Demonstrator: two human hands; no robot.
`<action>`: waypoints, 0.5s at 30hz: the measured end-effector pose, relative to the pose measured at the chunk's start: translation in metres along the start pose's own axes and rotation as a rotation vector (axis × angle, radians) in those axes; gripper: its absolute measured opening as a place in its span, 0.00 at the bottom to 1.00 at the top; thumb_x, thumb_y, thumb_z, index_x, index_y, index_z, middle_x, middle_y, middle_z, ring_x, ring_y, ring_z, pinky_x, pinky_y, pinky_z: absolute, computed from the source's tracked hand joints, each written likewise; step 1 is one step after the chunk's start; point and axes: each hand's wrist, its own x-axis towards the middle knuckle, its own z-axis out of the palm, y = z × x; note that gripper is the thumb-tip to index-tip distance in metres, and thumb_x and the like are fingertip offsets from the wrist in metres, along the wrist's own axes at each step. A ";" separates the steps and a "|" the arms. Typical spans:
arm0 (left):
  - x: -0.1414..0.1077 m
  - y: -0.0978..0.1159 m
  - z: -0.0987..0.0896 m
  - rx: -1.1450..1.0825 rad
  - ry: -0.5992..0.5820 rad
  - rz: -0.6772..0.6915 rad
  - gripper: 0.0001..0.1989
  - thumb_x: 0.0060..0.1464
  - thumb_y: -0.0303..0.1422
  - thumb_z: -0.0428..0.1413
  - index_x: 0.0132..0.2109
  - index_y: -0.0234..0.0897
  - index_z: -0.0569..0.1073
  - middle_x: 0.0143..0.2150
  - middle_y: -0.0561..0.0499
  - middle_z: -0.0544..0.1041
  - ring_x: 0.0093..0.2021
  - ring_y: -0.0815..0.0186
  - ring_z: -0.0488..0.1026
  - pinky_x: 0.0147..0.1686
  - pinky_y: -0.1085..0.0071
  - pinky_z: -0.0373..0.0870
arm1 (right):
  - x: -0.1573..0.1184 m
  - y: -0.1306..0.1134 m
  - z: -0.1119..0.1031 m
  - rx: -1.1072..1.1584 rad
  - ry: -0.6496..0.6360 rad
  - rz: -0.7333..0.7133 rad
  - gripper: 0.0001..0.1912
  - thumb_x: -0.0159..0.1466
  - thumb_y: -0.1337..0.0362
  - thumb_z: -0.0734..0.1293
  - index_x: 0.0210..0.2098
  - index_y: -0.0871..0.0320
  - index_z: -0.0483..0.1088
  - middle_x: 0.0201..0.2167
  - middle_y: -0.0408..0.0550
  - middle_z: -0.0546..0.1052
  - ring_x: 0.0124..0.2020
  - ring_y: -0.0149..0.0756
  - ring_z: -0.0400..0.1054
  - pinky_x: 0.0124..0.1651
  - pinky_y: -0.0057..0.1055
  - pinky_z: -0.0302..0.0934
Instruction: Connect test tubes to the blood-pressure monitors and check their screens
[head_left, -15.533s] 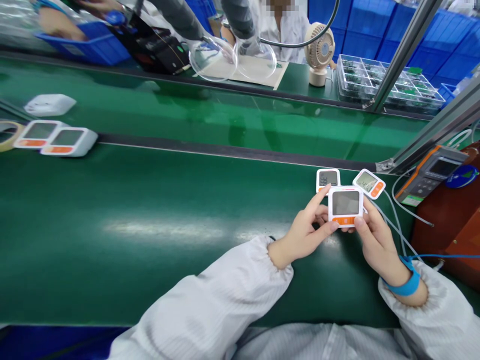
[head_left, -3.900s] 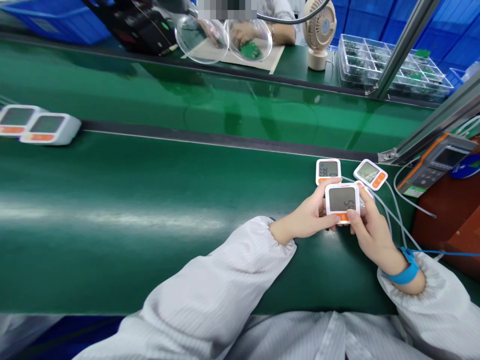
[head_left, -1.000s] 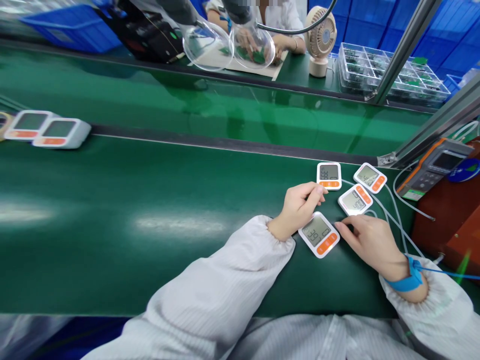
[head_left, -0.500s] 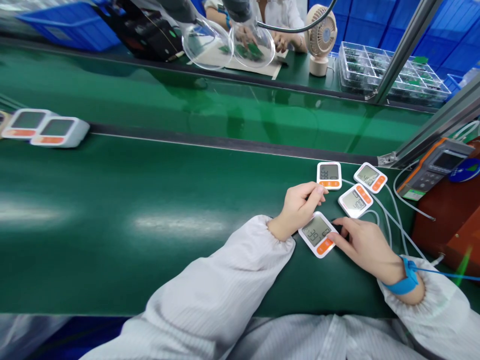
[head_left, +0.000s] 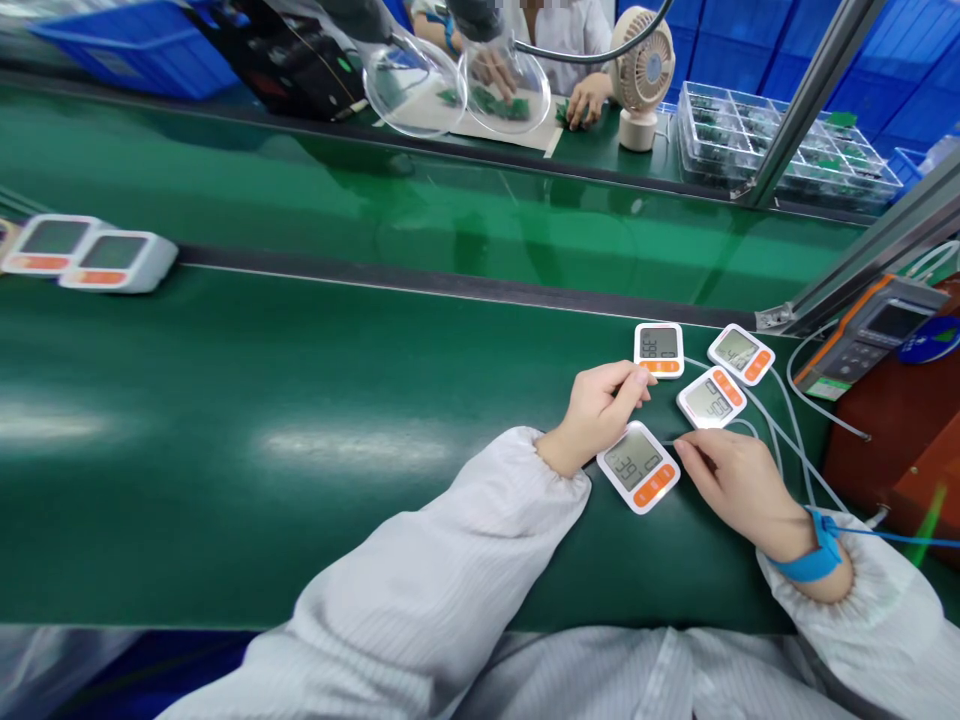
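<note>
Several white monitors with grey screens and orange buttons lie on the green table. The nearest monitor (head_left: 638,468) lies tilted between my hands, its screen lit with digits. My left hand (head_left: 602,410) is closed just above its upper left edge, fingertips by the lower edge of the upper monitor (head_left: 658,350); what it holds, if anything, is hidden. My right hand (head_left: 731,480) is pinched on a thin tube (head_left: 670,443) at the nearest monitor's right side. Beyond it lie a middle monitor (head_left: 711,398) and a right monitor (head_left: 741,354), with pale tubes running right.
A grey-orange meter (head_left: 870,335) leans at the right by a red-brown box (head_left: 900,440). Two more monitors (head_left: 120,262) sit far left. Across the divider are a person's hands, a small fan (head_left: 642,75), clear compartment trays (head_left: 780,140) and a blue bin (head_left: 135,50).
My right hand has drawn slightly right, its thumb off the nearest monitor's buttons. My left hand is almost still. Across the divider, the person's hands have moved apart.
</note>
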 end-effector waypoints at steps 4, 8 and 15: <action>0.013 -0.008 -0.002 -0.060 0.095 -0.038 0.20 0.64 0.45 0.51 0.31 0.36 0.75 0.26 0.50 0.76 0.26 0.69 0.71 0.29 0.71 0.70 | 0.001 -0.004 -0.006 0.102 0.071 -0.078 0.19 0.76 0.58 0.56 0.38 0.58 0.75 0.33 0.46 0.76 0.34 0.33 0.71 0.39 0.29 0.61; 0.023 -0.014 -0.006 -0.128 0.170 -0.103 0.18 0.61 0.46 0.54 0.32 0.36 0.75 0.25 0.52 0.75 0.24 0.70 0.70 0.27 0.72 0.69 | -0.007 -0.021 -0.022 0.101 0.228 -0.152 0.14 0.75 0.61 0.59 0.41 0.58 0.74 0.33 0.46 0.76 0.33 0.32 0.71 0.37 0.28 0.63; 0.020 -0.014 -0.006 -0.106 0.165 -0.101 0.16 0.60 0.42 0.54 0.31 0.36 0.76 0.24 0.52 0.75 0.23 0.71 0.69 0.26 0.72 0.67 | -0.069 -0.012 -0.060 -0.064 0.462 -0.074 0.07 0.72 0.65 0.65 0.48 0.55 0.71 0.42 0.48 0.75 0.42 0.39 0.70 0.48 0.35 0.64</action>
